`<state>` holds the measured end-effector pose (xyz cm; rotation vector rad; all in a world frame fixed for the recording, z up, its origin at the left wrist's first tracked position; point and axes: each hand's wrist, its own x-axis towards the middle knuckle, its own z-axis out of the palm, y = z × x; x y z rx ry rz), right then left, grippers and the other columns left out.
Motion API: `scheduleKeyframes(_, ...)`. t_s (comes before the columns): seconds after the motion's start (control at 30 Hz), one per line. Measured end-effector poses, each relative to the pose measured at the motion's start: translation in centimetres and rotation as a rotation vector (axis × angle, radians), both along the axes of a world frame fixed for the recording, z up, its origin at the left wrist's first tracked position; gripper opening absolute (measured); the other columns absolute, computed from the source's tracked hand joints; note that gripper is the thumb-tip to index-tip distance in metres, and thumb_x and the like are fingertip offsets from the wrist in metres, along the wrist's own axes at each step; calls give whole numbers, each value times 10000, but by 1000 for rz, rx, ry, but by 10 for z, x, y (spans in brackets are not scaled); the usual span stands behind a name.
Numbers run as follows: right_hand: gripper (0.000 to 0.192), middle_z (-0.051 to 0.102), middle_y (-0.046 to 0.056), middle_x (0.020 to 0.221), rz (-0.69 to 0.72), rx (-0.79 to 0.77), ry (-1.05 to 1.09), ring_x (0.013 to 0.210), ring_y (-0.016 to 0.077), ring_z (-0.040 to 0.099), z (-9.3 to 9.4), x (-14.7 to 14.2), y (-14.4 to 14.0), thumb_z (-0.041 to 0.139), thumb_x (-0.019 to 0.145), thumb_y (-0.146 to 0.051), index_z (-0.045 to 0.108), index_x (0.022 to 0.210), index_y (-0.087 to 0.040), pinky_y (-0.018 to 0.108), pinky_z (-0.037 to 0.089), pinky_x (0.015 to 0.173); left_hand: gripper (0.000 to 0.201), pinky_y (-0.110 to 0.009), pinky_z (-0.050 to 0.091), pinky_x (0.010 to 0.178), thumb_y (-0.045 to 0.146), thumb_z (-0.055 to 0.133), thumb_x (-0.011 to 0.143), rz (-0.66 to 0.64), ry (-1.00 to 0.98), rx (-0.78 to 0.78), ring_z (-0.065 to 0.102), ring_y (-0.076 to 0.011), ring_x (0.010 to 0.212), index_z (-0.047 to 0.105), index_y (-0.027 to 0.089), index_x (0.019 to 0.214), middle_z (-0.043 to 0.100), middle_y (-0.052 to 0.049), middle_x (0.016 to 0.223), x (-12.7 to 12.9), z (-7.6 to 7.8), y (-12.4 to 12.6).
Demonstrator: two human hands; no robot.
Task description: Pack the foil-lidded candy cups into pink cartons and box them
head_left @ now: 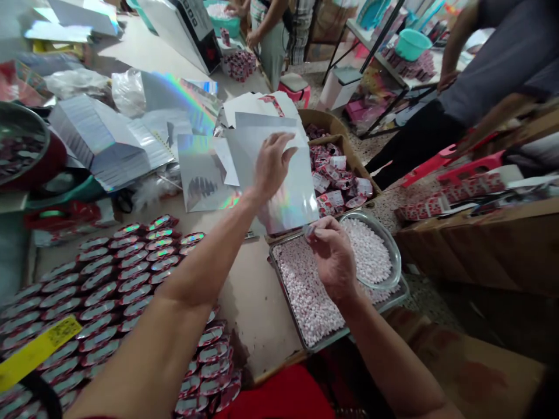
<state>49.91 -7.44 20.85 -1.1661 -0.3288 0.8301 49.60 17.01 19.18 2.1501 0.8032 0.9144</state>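
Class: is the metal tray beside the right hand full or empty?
Full: the metal tray is covered with small white pellets, under the right hand.
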Motion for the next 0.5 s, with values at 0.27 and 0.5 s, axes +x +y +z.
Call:
scheduleKeyframes(0.27, 237, 486, 9, 757, 356, -11, 285, 720, 214, 487, -14, -60, -22, 594, 783, -359, 378, 757, -267, 416, 517, 780, 598, -284, 572, 745, 701, 839, 767, -113, -372, -1485, 703, -163, 762, 737, 146, 965, 761, -78, 869, -189, -54, -183)
scheduleKeyframes(0.5, 200, 487, -9, 745, 532, -42, 359, 683, 190, 499, -28, -135, -46, 591, 769, -312, 396, 771, -267, 410, 553, 812, 638, -360, 623, 824, 737, 851, 717, 196, -744, -1513, 746, -210, 835, 763, 151, 956, 794, -91, 935, -277, -38, -248)
